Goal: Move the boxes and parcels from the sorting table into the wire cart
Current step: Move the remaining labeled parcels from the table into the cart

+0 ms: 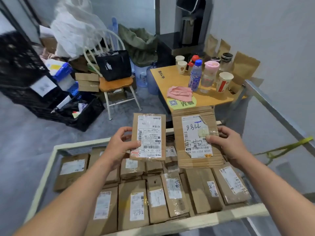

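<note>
- My left hand (121, 144) pinches a small flat cardboard parcel (148, 137) by its left edge, thumb on the label face near the lower corner, fingers curled behind it.
- My right hand (226, 143) holds a larger corrugated cardboard mailer (196, 138) at its right edge, thumb pressed onto the torn white label, fingers wrapped behind.
- Both parcels hang in the air above the white-framed tray (51, 160), which is packed with rows of brown boxes (134, 203) lying flat, side by side and touching.
- I judge the small parcel to be light and fairly stiff: it stays flat from a one-sided pinch with no sag.
- The corrugated mailer looks thin and bendable along its ribs. An edge grip works, but a hold nearer the middle of a long side would keep it from flopping.
- The taped labels look glossy, so my thumbs could slide there. Bare cardboard gives a surer hold.
- Nothing suggests fragile contents, though I cannot tell what is inside.
- I cannot pick out a wire cart with certainty. Only a metal rail (272, 106) shows at the right.
</note>
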